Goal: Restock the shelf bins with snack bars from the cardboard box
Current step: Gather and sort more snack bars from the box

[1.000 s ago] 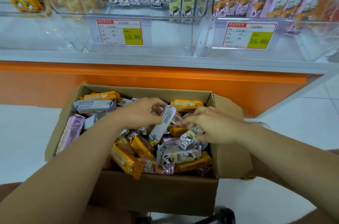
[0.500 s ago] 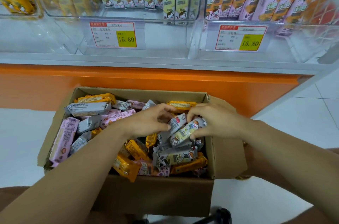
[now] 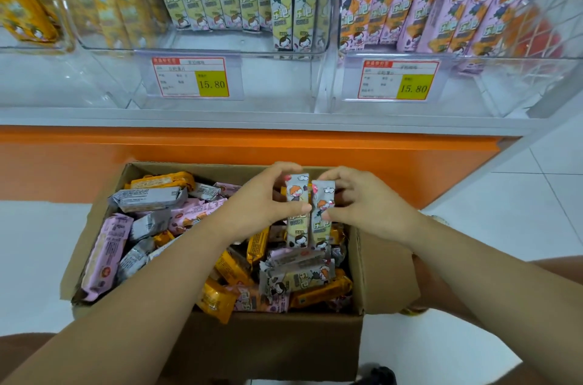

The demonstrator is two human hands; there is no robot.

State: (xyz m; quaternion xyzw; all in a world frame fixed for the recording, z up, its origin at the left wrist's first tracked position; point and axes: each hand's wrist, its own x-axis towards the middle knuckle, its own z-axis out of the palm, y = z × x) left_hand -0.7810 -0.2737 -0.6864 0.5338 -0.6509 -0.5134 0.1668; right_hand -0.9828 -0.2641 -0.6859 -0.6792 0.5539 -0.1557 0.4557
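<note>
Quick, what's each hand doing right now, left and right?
Left hand: holding the left grey cartoon-wrapped snack bar, upright.
Right hand: holding the right grey cartoon-wrapped snack bar, upright beside it.

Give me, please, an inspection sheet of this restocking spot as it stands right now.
Surface: white tiled floor; what the cardboard box rests on is hidden.
Job's things: the open box holds mixed yellow, pink and grey bars; two grey bars are held upright, side by side, above it; middle shelf bin part filled with matching bars.
Clutter: nothing seen.
Hands: left hand and right hand grip the pair from either side.
Cables: nothing seen.
Surroundings: orange shelf base; price labels reading 15.80; pink bars in the right bin.
</note>
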